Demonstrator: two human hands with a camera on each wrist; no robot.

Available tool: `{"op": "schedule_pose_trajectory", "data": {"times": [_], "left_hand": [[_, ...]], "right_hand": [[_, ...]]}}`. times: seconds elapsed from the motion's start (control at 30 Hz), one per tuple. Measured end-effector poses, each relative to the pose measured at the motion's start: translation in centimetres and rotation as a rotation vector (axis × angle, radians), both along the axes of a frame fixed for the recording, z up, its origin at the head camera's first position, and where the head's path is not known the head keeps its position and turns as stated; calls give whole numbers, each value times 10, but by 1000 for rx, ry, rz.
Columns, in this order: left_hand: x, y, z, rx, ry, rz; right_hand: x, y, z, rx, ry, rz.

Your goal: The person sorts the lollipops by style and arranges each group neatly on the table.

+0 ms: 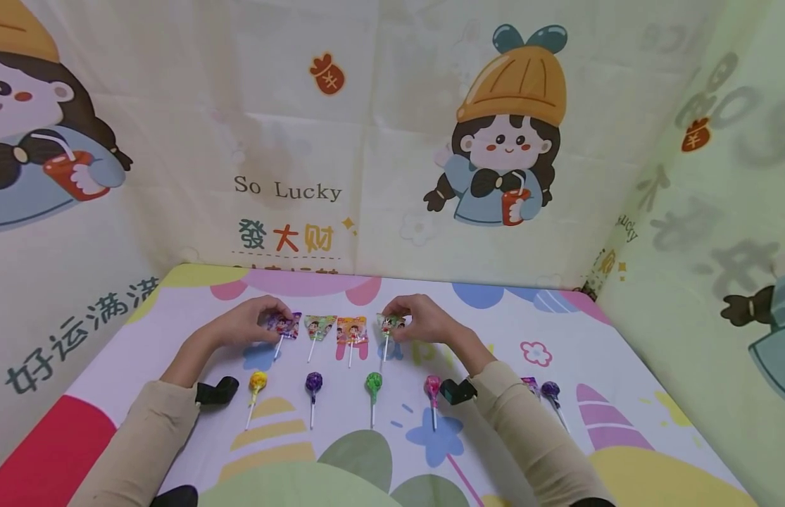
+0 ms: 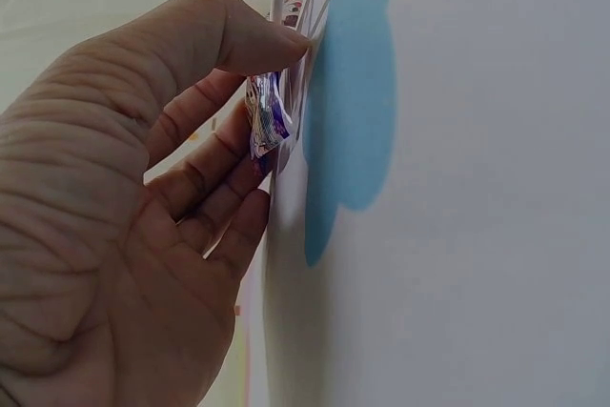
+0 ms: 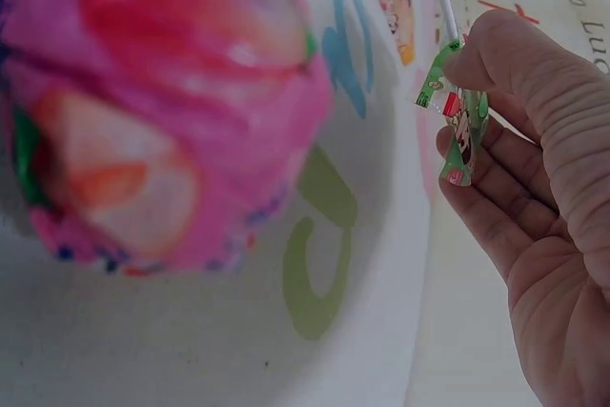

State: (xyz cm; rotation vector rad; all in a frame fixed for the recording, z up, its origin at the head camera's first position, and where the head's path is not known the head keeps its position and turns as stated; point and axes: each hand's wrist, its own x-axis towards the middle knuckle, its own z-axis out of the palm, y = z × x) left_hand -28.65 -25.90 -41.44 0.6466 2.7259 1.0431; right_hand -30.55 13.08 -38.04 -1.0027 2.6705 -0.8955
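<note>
My left hand (image 1: 245, 322) pinches the wrapper of a purple flat lollipop (image 1: 286, 324) at the left end of the back row. In the left wrist view its crinkled wrapper (image 2: 267, 116) sits between thumb and fingers. A green flat lollipop (image 1: 389, 323) is pinched by my right hand (image 1: 424, 320); the right wrist view shows the clear green wrapper (image 3: 460, 131) under the thumb. Between the hands lie another green flat lollipop (image 1: 319, 327) and an orange one (image 1: 352, 330), sticks toward me.
Nearer me lie round lollipops: yellow (image 1: 258, 381), purple (image 1: 313, 382), green (image 1: 374, 383) and pink (image 1: 433, 385). Beyond the right forearm are a dark purple round lollipop (image 1: 550, 389) and a partly hidden wrapped one (image 1: 530, 384). A printed cloth covers the table (image 1: 341, 451); printed curtains (image 1: 392, 141) surround it.
</note>
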Motion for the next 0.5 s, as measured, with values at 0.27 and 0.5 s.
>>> {"op": "schedule_pose_trajectory", "data": {"times": [0.27, 0.5], "left_hand": [[2, 0, 2, 20, 9, -11], [4, 2, 3, 19, 13, -13]], "right_hand": [[-3, -9, -3, 55, -23, -24], [-5, -12, -6, 111, -66, -54]]}}
